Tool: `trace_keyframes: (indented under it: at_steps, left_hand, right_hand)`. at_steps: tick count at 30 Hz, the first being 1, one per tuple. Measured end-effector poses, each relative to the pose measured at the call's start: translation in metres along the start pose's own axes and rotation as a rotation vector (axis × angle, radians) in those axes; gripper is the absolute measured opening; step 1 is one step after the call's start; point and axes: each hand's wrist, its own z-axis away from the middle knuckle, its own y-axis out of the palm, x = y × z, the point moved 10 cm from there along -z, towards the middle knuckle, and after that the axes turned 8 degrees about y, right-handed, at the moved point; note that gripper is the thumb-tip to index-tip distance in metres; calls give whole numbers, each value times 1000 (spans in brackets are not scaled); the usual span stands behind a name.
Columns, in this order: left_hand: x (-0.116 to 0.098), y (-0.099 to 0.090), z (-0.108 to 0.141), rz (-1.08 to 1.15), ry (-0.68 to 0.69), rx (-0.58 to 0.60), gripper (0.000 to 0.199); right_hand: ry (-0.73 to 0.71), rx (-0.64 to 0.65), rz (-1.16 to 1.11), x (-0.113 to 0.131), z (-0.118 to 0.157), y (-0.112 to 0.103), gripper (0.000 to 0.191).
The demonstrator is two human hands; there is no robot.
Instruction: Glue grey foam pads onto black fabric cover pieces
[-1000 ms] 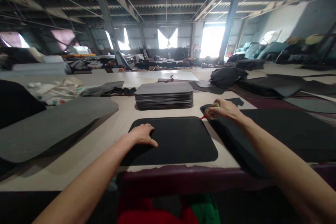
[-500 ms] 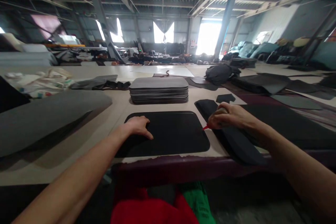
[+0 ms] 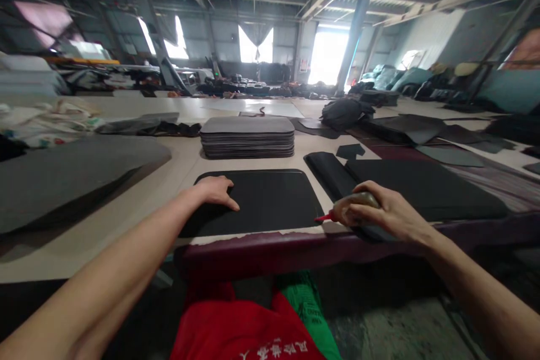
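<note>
Your left hand [image 3: 214, 191] is open, fingers spread and resting flat on a black rounded-corner pad [image 3: 261, 202], which lies near the front edge of the pale table [image 3: 181, 163]. Your right hand [image 3: 382, 215] is closed around a tan squeeze bottle [image 3: 356, 205], and its red nozzle [image 3: 324, 217] sits right at the pad's front right corner, can't tell if it's touching. Further along there's a stack of grey pads [image 3: 247, 140], with a black strip [image 3: 329, 175] and a black sheet [image 3: 422, 188] off to your right
</note>
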Motion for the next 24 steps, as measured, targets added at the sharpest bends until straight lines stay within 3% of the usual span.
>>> trace_keyframes:
  at_steps: [3, 5, 10, 24]
  left_hand:
    - [0, -2, 1, -8, 14, -5, 96]
    - [1, -4, 1, -7, 27, -5, 82]
    - [10, -8, -5, 24, 63, 10, 54]
    - [34, -5, -13, 212, 108, -5, 56]
  right_hand:
    - [-34, 56, -38, 9, -1, 12, 38]
    - [-76, 90, -32, 20, -5, 19, 37]
    - [-218, 150, 34, 65, -21, 43, 35]
    - [-532, 283, 62, 191, -50, 145, 31]
